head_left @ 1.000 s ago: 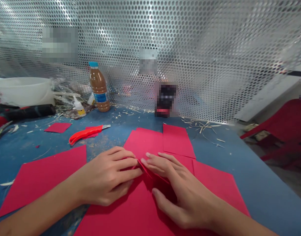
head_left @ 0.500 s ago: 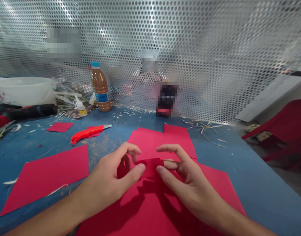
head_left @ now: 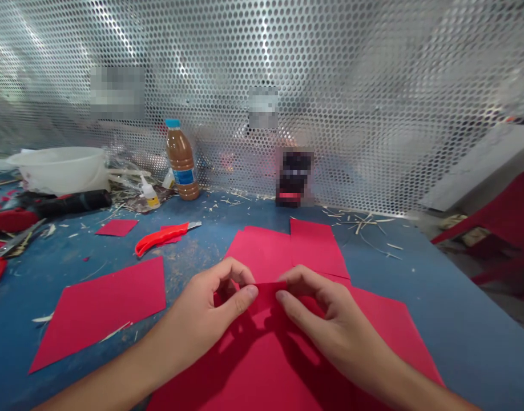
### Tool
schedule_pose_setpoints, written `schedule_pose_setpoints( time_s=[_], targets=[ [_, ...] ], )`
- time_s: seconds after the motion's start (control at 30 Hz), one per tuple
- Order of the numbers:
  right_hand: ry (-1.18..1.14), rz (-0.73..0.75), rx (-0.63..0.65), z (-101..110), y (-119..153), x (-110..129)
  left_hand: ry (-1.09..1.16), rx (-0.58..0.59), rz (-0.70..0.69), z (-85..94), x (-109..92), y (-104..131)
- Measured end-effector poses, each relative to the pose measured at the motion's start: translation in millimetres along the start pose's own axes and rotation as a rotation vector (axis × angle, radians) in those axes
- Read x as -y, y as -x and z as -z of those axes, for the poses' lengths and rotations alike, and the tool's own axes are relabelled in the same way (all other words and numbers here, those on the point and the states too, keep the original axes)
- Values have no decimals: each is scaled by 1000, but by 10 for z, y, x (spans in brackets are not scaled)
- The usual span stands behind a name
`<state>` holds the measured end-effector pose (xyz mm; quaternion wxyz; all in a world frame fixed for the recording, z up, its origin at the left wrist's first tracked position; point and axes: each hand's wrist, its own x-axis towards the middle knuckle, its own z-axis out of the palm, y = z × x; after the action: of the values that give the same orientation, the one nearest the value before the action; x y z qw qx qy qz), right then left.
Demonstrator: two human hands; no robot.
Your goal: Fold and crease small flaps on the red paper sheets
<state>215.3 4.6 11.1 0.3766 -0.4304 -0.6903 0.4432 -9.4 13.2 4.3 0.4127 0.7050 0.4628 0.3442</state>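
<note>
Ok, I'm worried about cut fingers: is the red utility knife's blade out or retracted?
Out: on the red utility knife, the metal blade visibly projects beyond the red handle.

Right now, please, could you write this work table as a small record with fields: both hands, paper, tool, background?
Left hand: pinches one end of a small red paper piece
Right hand: pinches its other end
Under hands: larger red paper sheets on a blue table
Left side: separate flat red sheet
Tool: orange-red handled knife, metal blade showing, not held
Background: brown bottle with blue cap, standing before a perforated metal panel
</note>
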Motion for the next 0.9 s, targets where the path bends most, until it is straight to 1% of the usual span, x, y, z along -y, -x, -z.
schedule_pose_setpoints(
  time_s=[0.1, 0.17, 0.27, 0.33, 0.47, 0.5, 0.6, 0.67, 0.7, 0.77, 0.8, 0.9],
  targets=[
    [-33, -55, 14, 2, -25, -26, 0, -1, -30, 65, -10, -54],
    [-94, -92, 11, -1, -42, -53, -57, -8, -55, 128, -17, -88],
    [-206, -139, 11, -4, -60, -78, -159, -49, -38, 186, -15, -109],
    [-264, -153, 24, -3, -66, -77, -138, -52, -16, 176, -11, -103],
    [-306, -164, 49, 13, -79, -64, 92, 49, 26, 75, -17, -77],
    [-310, -172, 52, 19, -81, -66, 128, 57, 35, 45, -23, -71],
    [-286, -178, 59, 36, -82, -85, 129, 42, 56, -12, -41, -69],
    [-253, -158, 72, 40, -77, -103, 71, 46, 42, 30, -52, -94],
    [-252, -144, 85, 39, -74, -113, 23, 48, 19, 95, -53, -118],
    [-284, -123, 112, 34, -71, -130, -120, 23, -52, 328, -36, -190],
    [-306, -116, 121, 30, -69, -136, -193, -28, -76, 492, -13, -233],
    [-282, -109, 136, 22, -57, -140, -360, -149, -48, 1053, 123, -351]
  ],
)
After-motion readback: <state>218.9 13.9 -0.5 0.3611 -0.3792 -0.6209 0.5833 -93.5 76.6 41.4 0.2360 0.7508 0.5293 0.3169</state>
